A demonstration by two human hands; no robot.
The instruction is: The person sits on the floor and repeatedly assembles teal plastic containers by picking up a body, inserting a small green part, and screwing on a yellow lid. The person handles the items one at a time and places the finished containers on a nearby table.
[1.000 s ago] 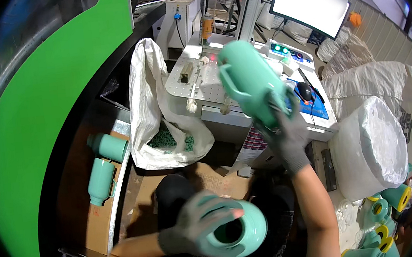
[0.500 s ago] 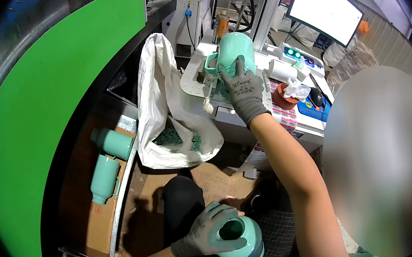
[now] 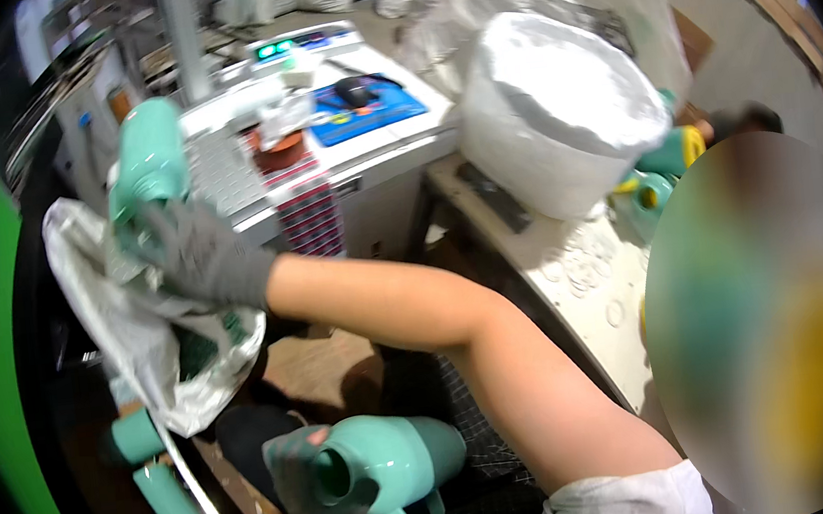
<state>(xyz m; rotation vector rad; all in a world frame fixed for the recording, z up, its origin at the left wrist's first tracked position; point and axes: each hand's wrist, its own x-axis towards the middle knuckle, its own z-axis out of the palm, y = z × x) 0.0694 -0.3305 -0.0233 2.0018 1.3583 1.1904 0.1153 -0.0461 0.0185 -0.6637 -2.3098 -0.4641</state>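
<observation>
In a grey coated glove, my left hand (image 3: pixel 308 494) is closed round the neck of a mint-green jug (image 3: pixel 393 460), which lies tilted over my lap. The jug's open mouth faces left and its handle hangs below. My right hand (image 3: pixel 205 247), also gloved and blurred by motion, is closed on the neck end of a second mint-green jug (image 3: pixel 151 149) at the upper left. That jug is tilted, with its neck toward me. Beneath the right hand stands a white woven sack (image 3: pixel 98 280) with green scraps in it.
Two more green jugs (image 3: pixel 137 436) (image 3: pixel 172 503) lie at the lower left. A white workbench (image 3: pixel 389 139) carries a brown tape roll (image 3: pixel 280 152), a mouse (image 3: pixel 352 91) and a control box (image 3: pixel 309 43). Right, a white bucket-shaped bag (image 3: pixel 549 132) stands by clear rings (image 3: pixel 587 259) on a table.
The view has swung to the right, bringing the bag and side table in. My right hand has drawn its jug off the bench fixture; the left jug has tipped over onto its side.
</observation>
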